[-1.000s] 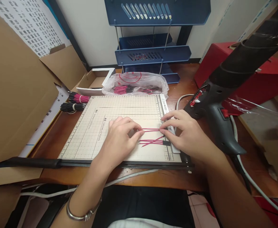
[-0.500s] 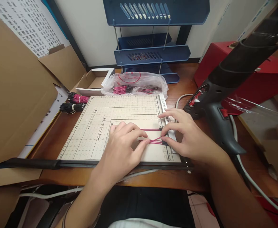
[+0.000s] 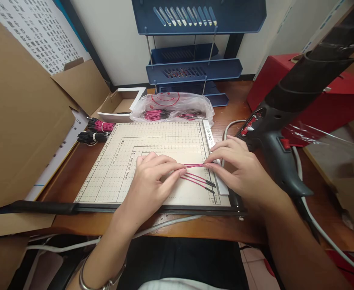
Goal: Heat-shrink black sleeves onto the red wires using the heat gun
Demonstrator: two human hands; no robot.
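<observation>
Thin red wires (image 3: 192, 165) stretch between my two hands just over the gridded board of a paper cutter (image 3: 104, 169). My left hand (image 3: 155, 177) pinches them between thumb and fingertips. At their right end, beside the white ruler strip (image 3: 222, 183), the thumb and fingers of my right hand (image 3: 239, 165) are closed on them, hiding their tips. Several more red wires with black ends (image 3: 199, 183) fan out below, running from under my left fingertips towards the board's lower right corner.
The cutter's black handle (image 3: 50, 207) lies along the front edge. Bundles of red wires (image 3: 100, 125) and black wires (image 3: 92, 137) sit at the board's left. Behind are a plastic bag (image 3: 171, 106), an open box (image 3: 121, 104) and blue trays (image 3: 192, 70). A heat gun (image 3: 278, 137) stands at right.
My right hand has shifted slightly up and away, from the lower wires to the upper ones. My left fingertips have moved a little up and left. The lower wires have spread apart.
</observation>
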